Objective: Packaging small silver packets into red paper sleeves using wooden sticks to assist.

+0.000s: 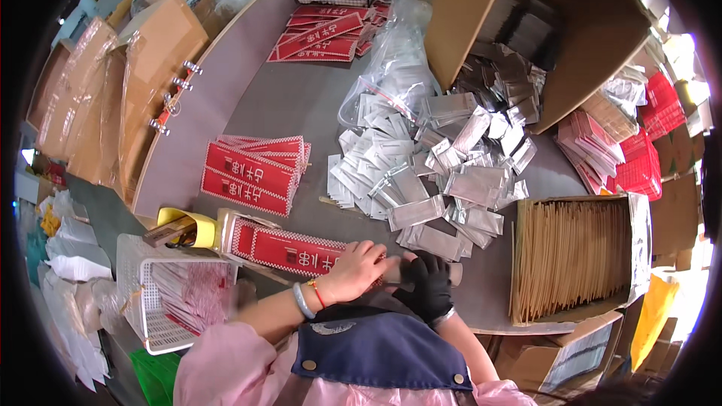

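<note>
My bare left hand (352, 271), with a red string and a pale bangle at the wrist, bends its fingers over the right end of a red printed paper sleeve (282, 250). This sleeve lies on a stack in a narrow cardboard holder (226, 231). Just right of it, my right hand (426, 286) wears a black glove and has its fingers curled. What they grip is hidden, though a pale cylindrical end (456, 274) shows beside the glove. Beyond the hands spread white flat packets (380, 154) and silvery flat packets (474, 184) in a loose heap.
Red sleeves (252, 173) lie left, more (320, 34) farther back. A box of thin wooden sticks (571, 259) stands right. A tipped carton (609, 37) holds silvery packets at back right. A white basket (139, 293) and yellow container (197, 227) stand left.
</note>
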`<state>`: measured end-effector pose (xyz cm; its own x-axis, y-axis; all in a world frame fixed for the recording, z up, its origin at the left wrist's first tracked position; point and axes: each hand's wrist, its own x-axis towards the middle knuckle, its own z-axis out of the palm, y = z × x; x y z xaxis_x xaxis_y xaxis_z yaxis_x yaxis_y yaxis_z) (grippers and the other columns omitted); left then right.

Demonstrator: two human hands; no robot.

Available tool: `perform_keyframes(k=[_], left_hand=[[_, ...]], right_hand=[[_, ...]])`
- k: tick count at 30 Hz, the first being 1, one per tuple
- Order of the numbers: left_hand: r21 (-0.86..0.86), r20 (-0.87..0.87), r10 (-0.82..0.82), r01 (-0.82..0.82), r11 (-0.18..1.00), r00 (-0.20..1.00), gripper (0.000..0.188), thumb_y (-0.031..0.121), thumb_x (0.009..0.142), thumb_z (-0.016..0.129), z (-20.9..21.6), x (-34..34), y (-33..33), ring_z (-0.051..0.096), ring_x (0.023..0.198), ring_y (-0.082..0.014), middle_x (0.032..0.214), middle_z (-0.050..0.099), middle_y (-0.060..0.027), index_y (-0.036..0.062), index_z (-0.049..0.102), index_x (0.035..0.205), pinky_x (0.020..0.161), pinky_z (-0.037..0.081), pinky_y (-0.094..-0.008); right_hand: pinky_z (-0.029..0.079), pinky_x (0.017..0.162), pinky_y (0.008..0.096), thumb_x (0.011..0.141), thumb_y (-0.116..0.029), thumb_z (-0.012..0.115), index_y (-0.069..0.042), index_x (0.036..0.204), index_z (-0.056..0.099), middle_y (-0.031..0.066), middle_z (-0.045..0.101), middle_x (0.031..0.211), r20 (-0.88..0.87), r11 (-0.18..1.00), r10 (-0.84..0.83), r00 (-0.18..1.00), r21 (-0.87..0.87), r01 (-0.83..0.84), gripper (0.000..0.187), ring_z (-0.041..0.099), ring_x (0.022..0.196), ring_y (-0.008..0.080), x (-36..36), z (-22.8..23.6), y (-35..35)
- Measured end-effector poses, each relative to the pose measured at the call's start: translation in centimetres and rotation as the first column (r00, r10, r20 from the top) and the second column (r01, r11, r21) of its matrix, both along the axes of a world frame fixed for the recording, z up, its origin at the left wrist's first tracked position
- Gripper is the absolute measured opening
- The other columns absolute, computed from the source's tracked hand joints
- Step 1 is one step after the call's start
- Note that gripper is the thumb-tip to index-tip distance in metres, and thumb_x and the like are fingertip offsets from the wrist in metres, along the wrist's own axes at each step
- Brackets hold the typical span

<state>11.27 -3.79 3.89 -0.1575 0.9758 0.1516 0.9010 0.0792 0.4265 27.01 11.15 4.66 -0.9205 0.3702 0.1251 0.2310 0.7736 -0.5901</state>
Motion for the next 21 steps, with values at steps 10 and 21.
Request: perform_keyframes(k=[10,21], left_hand=[[0.065,-0.262,0.076,-0.061,0.996,0.962,0.009,0.005,0.065,0.065,7.2,-11.9,-0.8,0.056,0.098,-0.0308,0.108,0.058,-0.011,0.0062,0.06,0.072,0.081,0.048,-0.0432],[-0.094,0.136,0.581,-0.574,0.814,0.802,0.099,0.047,0.061,0.089,-1.7,-0.9,-3.4,0.03,0.136,-0.0447,0.143,0.039,-0.0196,0.0059,0.045,0.14,0.109,0.018,-0.069]], right_hand=[[0.04,0.085,0.0469,0.067,-0.045,0.078,-0.008,0.107,0.061,0.0085,0.06,0.103,0.099,0.977,-0.15,0.984,0.17,0.132,0.057,0.057,0.096,0.032,3.5,2.7,3.5],[0.038,0.09,0.0467,0.063,-0.04,0.081,-0.009,0.108,0.062,0.0101,0.061,0.101,0.139,0.985,-0.047,0.989,0.172,0.023,0.058,0.057,0.098,0.032,2.9,3.6,2.2]])
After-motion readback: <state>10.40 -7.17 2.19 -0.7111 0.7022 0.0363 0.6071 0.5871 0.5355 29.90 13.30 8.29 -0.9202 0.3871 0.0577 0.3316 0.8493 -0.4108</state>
